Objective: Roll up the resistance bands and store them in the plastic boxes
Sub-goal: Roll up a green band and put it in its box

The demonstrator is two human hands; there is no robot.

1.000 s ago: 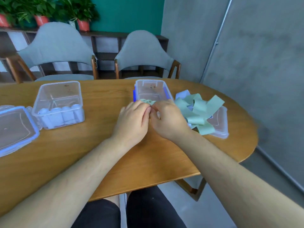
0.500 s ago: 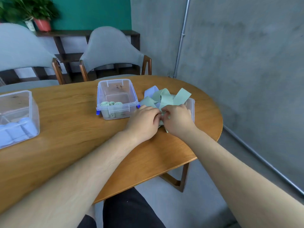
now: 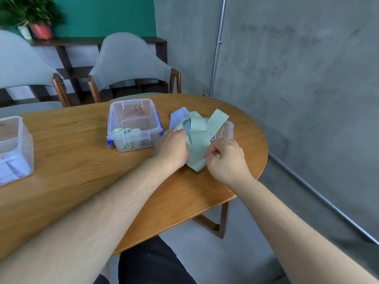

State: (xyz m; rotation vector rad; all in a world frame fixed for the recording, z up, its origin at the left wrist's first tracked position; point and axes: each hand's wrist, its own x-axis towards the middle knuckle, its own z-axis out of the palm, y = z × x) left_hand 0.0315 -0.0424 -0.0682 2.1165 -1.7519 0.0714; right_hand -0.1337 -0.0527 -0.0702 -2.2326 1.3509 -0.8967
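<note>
- Currently, nearest the camera, the right hand (image 3: pixel 225 160) hovers over the table (image 3: pixel 82 165) near its edge. Its fingers are curled tight, and thumb and forefinger seemingly pinch the right edge of a green band (image 3: pixel 198 152).
- Just beside it, the left hand (image 3: pixel 172 148) reaches knuckles-up into the same band. Its fingertips are hidden, so I cannot tell whether it grips or only presses.
- The step in hand, as I judge it, is freeing 1 green band from the tangle, before rolling begins. The next move calls for pulling it clear, laying it flat on bare wood and starting a tight roll from 1 end.
- Behind the hands lies the loose pile (image 3: pixel 217 119), green strips crossed over each other with 1 pale blue band (image 3: pixel 180 116) caught among them, all on a clear lid (image 3: pixel 227 128). That tangle stands in the way, since a tug could drag the rest along.
- Left of the pile, an open plastic box (image 3: pixel 143 136) holds 3 green rolls (image 3: pixel 126 132) along its near wall, with room left.
- Well apart at the left, a second box (image 3: pixel 26 144) holds blue rolls (image 3: pixel 12 167).
- Farthest stand 2 grey chairs (image 3: pixel 131 64) and a potted plant (image 3: pixel 39 19).
</note>
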